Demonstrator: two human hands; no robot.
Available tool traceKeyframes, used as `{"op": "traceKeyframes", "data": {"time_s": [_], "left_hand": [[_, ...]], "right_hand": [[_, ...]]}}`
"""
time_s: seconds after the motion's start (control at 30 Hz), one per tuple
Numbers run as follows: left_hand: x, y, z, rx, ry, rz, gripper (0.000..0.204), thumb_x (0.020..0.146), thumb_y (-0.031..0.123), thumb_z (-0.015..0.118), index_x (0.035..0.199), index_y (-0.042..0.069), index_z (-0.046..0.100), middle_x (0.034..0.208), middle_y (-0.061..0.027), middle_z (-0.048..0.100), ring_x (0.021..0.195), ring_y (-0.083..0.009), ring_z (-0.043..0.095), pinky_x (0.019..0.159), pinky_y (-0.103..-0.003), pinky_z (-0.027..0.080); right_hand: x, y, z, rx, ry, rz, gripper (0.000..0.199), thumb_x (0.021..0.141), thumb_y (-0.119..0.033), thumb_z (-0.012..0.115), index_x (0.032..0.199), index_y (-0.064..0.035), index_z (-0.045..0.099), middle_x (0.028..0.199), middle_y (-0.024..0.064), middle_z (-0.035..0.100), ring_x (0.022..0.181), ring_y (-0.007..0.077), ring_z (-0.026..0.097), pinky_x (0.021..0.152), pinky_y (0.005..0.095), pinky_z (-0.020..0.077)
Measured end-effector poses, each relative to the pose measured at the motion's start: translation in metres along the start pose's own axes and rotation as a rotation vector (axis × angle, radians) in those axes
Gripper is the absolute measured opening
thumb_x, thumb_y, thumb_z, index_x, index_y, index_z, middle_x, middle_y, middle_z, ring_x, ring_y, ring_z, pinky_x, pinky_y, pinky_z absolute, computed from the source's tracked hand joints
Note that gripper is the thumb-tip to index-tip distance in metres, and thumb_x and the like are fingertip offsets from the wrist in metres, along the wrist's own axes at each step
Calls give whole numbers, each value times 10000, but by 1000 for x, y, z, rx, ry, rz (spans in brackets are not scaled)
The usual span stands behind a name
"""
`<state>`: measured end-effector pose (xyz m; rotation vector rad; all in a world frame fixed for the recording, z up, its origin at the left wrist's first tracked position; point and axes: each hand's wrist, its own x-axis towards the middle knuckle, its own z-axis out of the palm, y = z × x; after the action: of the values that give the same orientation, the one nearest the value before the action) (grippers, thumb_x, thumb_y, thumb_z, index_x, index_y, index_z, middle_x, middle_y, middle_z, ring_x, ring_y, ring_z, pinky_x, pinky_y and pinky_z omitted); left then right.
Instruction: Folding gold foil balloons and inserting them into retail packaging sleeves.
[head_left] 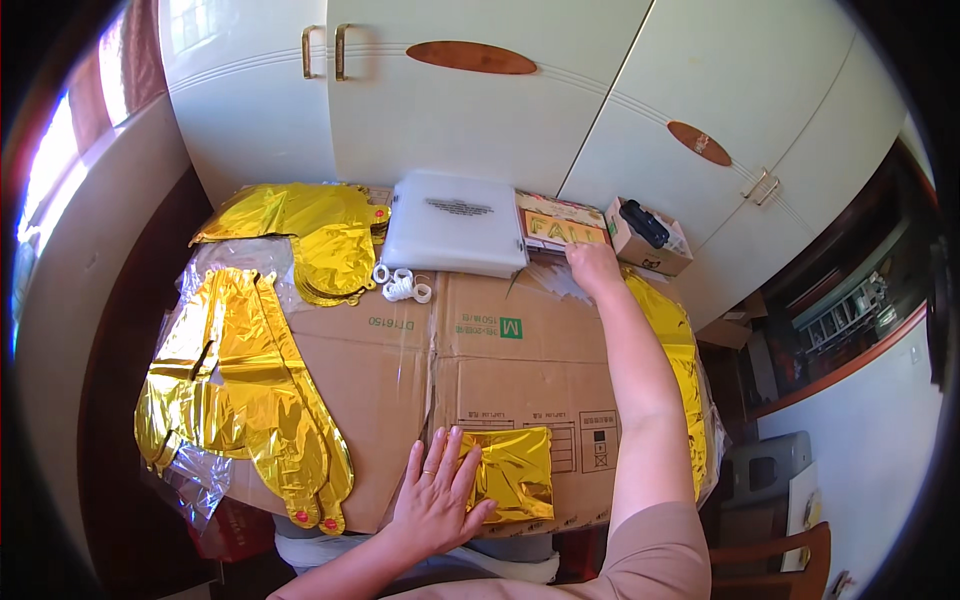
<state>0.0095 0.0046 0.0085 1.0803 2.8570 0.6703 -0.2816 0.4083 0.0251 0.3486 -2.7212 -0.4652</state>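
My left hand [436,500] lies flat with fingers stretched out, over the left side of a folded gold foil balloon [522,476] at the front of the cardboard sheet [370,350]. My right arm reaches far forward. At the front edge of a stack of printed cards [562,228] my right hand [592,266] is closed; its fingertips are hidden, so what they grip cannot be made out. Beside that hand lie some clear plastic sleeves [556,279]. To the left of the card stack sits a pile of frosted plastic bags [455,225].
Large gold foil balloons [240,370] cover the left side, with more gold foil [285,212] behind them. White ribbon rolls [402,287] lie near the bags. A small box [648,240] holding a black object stands back right. More gold foil [668,335] lies under my right arm.
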Motion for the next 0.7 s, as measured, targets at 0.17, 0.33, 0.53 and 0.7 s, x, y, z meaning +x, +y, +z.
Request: {"op": "traceKeyframes", "data": {"time_s": [0.17,0.33,0.53,0.7], "left_hand": [[0,0,1,11,-8,-1,787,977,608,493,1517,37,460,1642,-291,262,1551,-421,213,1245,-579,93],[-1,-1,3,29,0,8,798,982,621,479,1527,39,446,1648,-289,244,1557,-419,193,1250,-569,80],[-3,-2,4,42,4,7,806,988,630,463,1535,39,433,1652,-292,229,1560,-422,177,1254,-557,68],[-2,-1,4,2,18,22,816,992,642,444,1537,35,428,1653,-300,217,1562,-428,162,1257,-555,64]], "right_hand": [[-5,7,-7,48,227,83,178,892,-139,569,763,-107,688,766,120,725,754,313,722,706,448,570],[-10,12,-7,53,299,103,180,897,-174,596,753,-108,681,739,115,712,732,316,711,698,456,556],[-13,2,-13,214,302,46,165,886,-201,644,748,-117,674,721,93,702,707,337,692,726,472,541],[-15,11,-30,126,497,81,97,902,-189,652,887,-115,713,833,91,711,754,323,696,693,457,544]]}}
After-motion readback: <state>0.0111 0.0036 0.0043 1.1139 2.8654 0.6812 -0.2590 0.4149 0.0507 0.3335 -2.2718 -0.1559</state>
